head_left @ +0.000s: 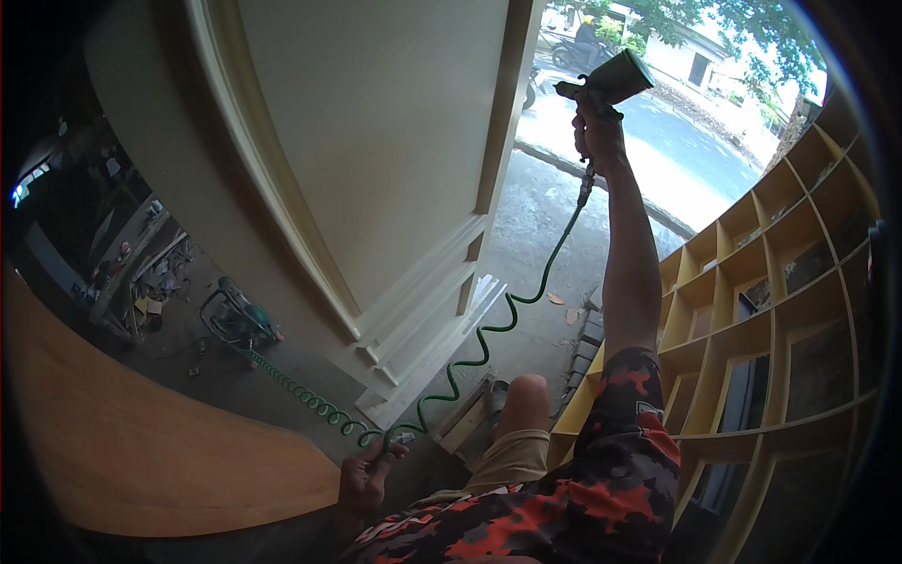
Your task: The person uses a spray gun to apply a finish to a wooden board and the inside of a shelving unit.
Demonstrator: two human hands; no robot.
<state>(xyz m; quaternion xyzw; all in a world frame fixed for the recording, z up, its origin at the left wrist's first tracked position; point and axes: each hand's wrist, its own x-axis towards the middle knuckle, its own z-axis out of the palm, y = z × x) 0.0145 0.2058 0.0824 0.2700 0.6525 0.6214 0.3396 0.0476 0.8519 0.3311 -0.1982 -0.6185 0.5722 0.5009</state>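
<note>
My right hand (pixel 598 132) is raised at arm's length, closed round the handle of a spray gun (pixel 615 80) with a metal cup on top. The gun's nozzle points left, toward the edge of a tall cream-coloured panelled cabinet or door piece (pixel 376 113). From the gun's handle a coiled green air hose (pixel 484 343) runs down, stretched out, to my left hand (pixel 371 479). That hand, low by my waist, pinches the hose. Past it the hose coils on to a green air compressor (pixel 240 315) on the floor at the left.
A yellowish wooden shelf unit with many compartments (pixel 742 273) stands along the right. A curved brown wooden panel (pixel 169 442) fills the lower left. White slats (pixel 442 338) lie below the cream piece. Scraps (pixel 160 282) clutter the far left. Beyond is a sunlit street (pixel 686 141) with a motorcycle rider.
</note>
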